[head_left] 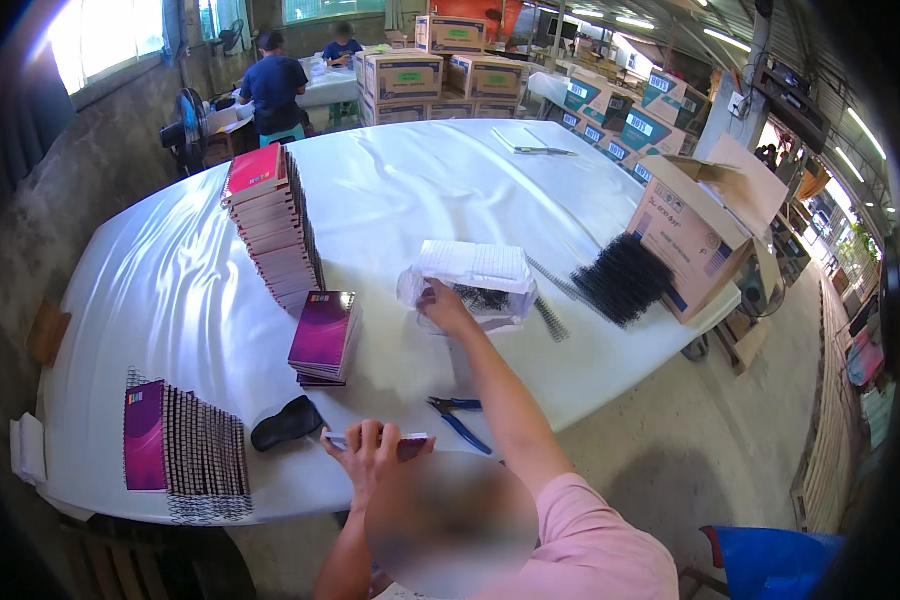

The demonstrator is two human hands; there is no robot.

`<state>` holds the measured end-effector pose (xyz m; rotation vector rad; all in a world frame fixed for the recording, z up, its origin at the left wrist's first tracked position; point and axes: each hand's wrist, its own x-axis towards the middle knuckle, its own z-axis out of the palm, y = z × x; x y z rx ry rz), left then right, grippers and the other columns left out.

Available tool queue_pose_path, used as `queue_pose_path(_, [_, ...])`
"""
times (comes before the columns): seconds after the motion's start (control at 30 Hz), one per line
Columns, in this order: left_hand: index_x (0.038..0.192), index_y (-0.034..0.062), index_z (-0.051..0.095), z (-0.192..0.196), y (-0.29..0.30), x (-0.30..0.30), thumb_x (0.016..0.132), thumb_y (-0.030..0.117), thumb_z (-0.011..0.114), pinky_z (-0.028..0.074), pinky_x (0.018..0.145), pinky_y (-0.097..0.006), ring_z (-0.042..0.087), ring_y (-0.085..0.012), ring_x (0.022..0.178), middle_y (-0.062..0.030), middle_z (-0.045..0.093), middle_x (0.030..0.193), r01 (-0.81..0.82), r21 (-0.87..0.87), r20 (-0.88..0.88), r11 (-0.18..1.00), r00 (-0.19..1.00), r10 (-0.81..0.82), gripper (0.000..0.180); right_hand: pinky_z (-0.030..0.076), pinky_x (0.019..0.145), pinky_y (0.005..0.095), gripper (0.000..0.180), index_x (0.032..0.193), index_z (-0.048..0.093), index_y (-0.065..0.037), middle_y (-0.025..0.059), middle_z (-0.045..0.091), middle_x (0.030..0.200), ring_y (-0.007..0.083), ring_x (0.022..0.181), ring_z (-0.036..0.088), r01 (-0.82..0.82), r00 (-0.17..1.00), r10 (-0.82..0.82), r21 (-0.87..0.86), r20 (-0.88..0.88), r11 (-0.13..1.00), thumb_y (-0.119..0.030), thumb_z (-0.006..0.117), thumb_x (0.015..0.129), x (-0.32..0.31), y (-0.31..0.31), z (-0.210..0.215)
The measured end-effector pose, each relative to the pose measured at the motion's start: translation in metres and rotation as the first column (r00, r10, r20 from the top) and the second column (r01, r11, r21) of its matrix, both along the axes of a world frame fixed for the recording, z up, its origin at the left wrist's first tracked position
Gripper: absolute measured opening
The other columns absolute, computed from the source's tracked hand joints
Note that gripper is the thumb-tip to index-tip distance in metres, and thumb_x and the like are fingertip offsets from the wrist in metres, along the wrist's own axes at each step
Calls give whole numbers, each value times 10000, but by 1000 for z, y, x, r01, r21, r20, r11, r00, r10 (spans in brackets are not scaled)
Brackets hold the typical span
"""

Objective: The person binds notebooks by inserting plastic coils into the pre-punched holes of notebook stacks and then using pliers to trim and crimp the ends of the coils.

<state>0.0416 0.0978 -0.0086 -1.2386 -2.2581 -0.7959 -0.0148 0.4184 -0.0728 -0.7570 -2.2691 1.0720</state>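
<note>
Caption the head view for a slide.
Left hand holding a notebook, right hand at a plastic bag, with pliers and stacked notebooks on the white table.

This looks like a bookbinding workshop: a large white-covered table point(410, 195) carries stacks of spiral notebooks point(275, 235), a heap of black binding coils point(622, 280) and some blue-handled pliers point(461, 428). Cardboard cartons point(405, 80) are piled behind it, an open carton point(682, 235) stands at its right edge, and 2 people point(274, 88) in dark shirts are at a farther table point(326, 92). A rough grey wall point(80, 180), a bare concrete floor point(750, 410), a standing fan point(187, 125) and tube lights point(727, 39) overhead give the hall a plain industrial look.
</note>
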Motion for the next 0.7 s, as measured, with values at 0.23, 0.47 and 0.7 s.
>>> queue_pose_path(0.23, [653,128,533,4,-16,-13,566,443,750,238,871,-612,491,-223,874,-14,522,816,22,81,-12,996,1000,-21,392,510,625,262,166,734,656,-19,94,663,755,140,648,623,-240,891,66,-343,-448,908,38,505,698,182,-11,141])
queue_pose_path(0.47, [664,123,502,5,-8,-19,545,407,784,239,875,-578,492,-252,898,-30,512,803,57,103,2,993,998,-57,418,494,704,425,294,1085,557,-43,180,653,875,340,799,641,335,886,-437,436,155,835,-135,601,809,150,98,27])
queue_pose_path(0.7, [690,129,524,8,-16,-20,553,430,788,240,882,-563,498,-242,902,-17,533,830,59,128,-40,990,998,-54,424,479,728,486,293,1025,615,-54,211,638,889,393,851,618,260,700,-594,634,396,728,6,548,746,159,66,88])
